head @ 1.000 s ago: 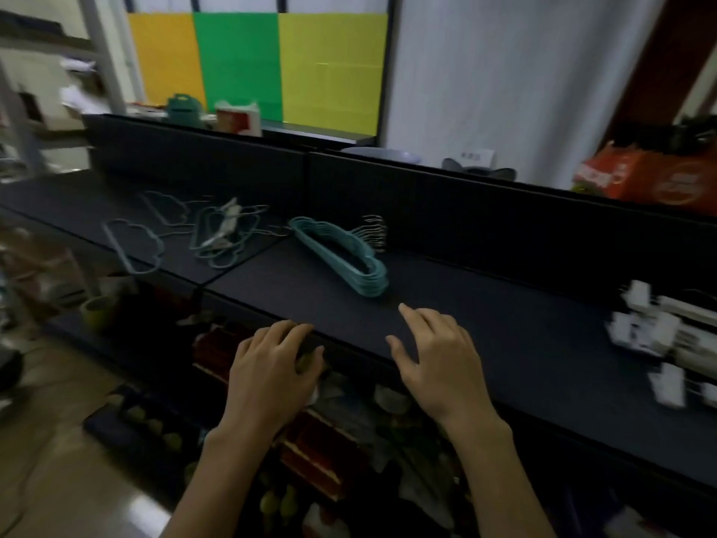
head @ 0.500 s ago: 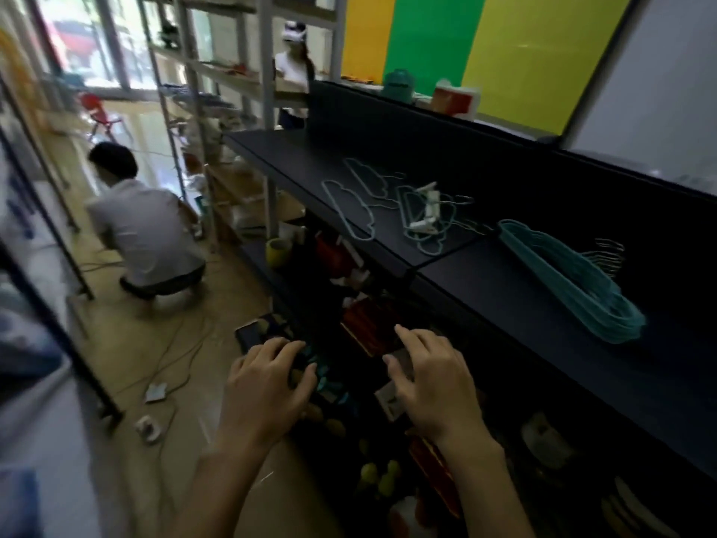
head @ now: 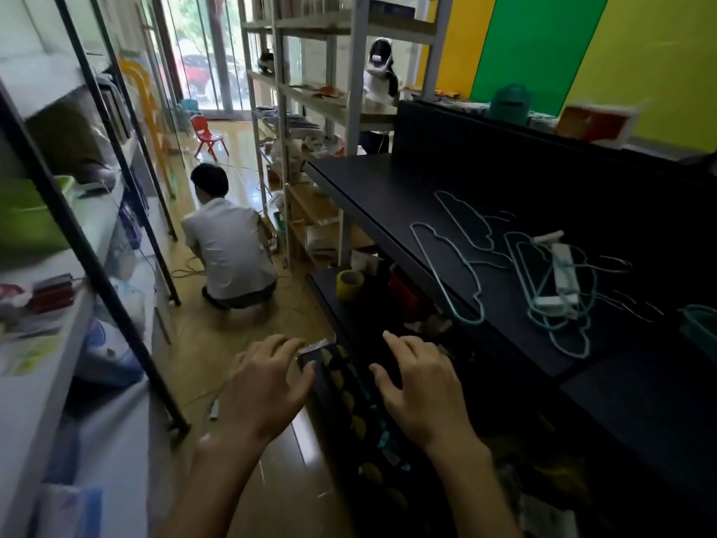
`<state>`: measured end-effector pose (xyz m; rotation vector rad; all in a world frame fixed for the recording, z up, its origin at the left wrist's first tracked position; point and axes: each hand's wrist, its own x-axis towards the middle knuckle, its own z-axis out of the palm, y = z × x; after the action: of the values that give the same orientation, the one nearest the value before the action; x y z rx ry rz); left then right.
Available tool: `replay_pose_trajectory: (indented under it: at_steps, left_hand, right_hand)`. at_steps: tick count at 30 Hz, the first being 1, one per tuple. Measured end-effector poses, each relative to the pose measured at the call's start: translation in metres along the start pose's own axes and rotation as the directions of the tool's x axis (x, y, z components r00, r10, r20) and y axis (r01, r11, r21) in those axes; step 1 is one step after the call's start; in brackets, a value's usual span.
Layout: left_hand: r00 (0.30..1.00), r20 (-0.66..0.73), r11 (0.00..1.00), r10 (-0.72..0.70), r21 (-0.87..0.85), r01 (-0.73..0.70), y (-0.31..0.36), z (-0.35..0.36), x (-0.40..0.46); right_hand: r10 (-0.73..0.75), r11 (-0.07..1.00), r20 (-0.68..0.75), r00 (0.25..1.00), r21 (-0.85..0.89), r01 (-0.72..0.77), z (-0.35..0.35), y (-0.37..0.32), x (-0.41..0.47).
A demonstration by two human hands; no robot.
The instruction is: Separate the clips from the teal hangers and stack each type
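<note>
Several loose teal wire hangers (head: 452,266) lie scattered on the black shelf top (head: 380,196) at the right. One tangle of hangers (head: 558,304) carries white clips (head: 564,273). The edge of a stacked pile of teal hangers (head: 700,328) shows at the far right. My left hand (head: 267,386) and my right hand (head: 419,386) hover low in front of the shelf, fingers loosely spread, holding nothing, well short of the hangers.
A person in a white shirt (head: 229,246) crouches on the floor in the aisle ahead. Another person (head: 380,75) stands behind the metal shelving (head: 349,110). A yellow tape roll (head: 349,283) sits on the lower shelf. A white shelf unit (head: 58,304) lines the left.
My view has swung left along the shelf, so the hangers now sit to the right and the aisle fills the middle. Both hands stay empty in the same pose.
</note>
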<state>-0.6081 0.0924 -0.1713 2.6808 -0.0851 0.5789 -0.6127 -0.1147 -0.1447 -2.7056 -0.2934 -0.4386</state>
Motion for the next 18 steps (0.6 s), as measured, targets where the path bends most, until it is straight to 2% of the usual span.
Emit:
replay_pose_trajectory:
  at_steps: [5, 12, 18]
  left_hand:
    - [0.999, 0.032, 0.997, 0.013, 0.076, -0.015, -0.024, 0.014, 0.059]
    - [0.998, 0.057, 0.997, 0.003, 0.073, -0.007, -0.058, 0.026, 0.117]
    - [0.974, 0.118, 0.98, 0.195, 0.017, -0.198, -0.063, 0.052, 0.205]
  right_hand:
    - [-0.06, 0.998, -0.052, 0.997, 0.003, 0.06, 0.024, -0.006, 0.064]
    - [-0.066, 0.998, -0.021, 0.998, 0.007, 0.066, 0.045, -0.012, 0.126]
    - [0.029, 0.998, -0.096, 0.995, -0.054, -0.035, 0.046, -0.007, 0.181]
